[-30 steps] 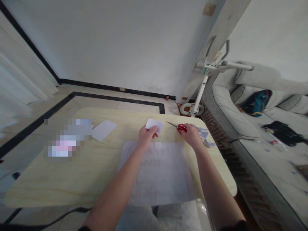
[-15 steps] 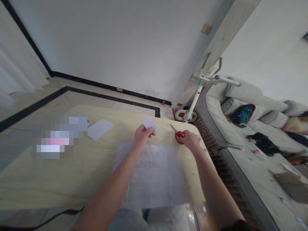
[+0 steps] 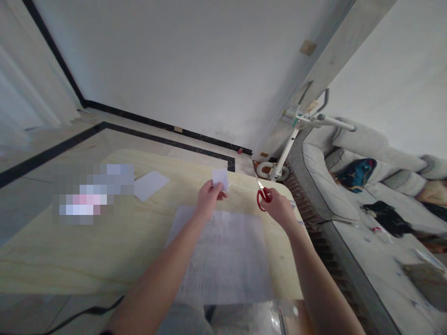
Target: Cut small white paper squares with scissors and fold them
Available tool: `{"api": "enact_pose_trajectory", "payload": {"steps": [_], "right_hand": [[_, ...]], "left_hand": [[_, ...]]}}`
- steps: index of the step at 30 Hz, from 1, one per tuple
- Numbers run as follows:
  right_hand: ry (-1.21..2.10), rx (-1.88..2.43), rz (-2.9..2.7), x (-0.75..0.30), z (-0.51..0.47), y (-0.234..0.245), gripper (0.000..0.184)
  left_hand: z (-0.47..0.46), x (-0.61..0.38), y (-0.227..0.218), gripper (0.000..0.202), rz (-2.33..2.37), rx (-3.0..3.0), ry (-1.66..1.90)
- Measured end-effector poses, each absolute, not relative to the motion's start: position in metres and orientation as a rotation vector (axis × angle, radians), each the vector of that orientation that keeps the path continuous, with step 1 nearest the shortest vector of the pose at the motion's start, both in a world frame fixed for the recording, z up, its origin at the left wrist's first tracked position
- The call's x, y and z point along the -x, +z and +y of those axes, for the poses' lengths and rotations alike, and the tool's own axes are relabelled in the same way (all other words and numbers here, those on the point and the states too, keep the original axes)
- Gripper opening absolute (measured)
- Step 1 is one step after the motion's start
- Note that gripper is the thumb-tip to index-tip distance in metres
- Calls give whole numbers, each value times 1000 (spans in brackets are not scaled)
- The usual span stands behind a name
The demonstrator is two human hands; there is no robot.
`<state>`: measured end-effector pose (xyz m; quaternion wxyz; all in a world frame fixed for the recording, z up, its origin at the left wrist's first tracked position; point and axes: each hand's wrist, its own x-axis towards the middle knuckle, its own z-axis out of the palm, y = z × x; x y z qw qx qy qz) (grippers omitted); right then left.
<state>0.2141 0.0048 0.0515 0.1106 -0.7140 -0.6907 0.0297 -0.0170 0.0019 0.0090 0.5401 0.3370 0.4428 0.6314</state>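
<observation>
Between the thumb and fingers of my left hand (image 3: 209, 197) is a small piece of white paper (image 3: 220, 177), held above the far side of the wooden table (image 3: 139, 242). My right hand (image 3: 279, 204) is closed on the red handles of a pair of scissors (image 3: 262, 194), near the table's right end. The blades point away from me, a short way right of the paper. Below both hands lies a large printed sheet (image 3: 226, 256), partly covered by my left forearm. Another piece of white paper (image 3: 152, 185) rests on the table to the left.
A blurred-out patch (image 3: 87, 195) covers things on the table's left. Small paper strips (image 3: 292, 203) lie by the right edge. Beyond that end stand white exercise equipment (image 3: 288, 149) and a grey sofa (image 3: 335, 195) with clothes and cushions. A wall (image 3: 181, 70) rises behind.
The scissors have lifted and turned to point more steeply away from me. The small paper in my left hand has turned more upright. The whole view has shifted slightly.
</observation>
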Motion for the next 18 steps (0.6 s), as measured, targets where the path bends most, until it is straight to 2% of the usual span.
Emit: {"api": "enact_pose_trajectory", "payload": {"steps": [5,7,11,18], "right_hand": [[879,1513,-1713,-176,6,33,28],[1063,1384,-1571,-157,5,24,31],[1268,1270,-1436,-131,-3,15,32],[1367,1154,-1520,-130,-12,11,30]], "left_hand": [[5,17,5,26,996,-739,1524],[6,18,5,27,982,-697,1521],[6,20,6,26,1057,-728,1521],[6,21,8,27,1142,-733,1559]]}}
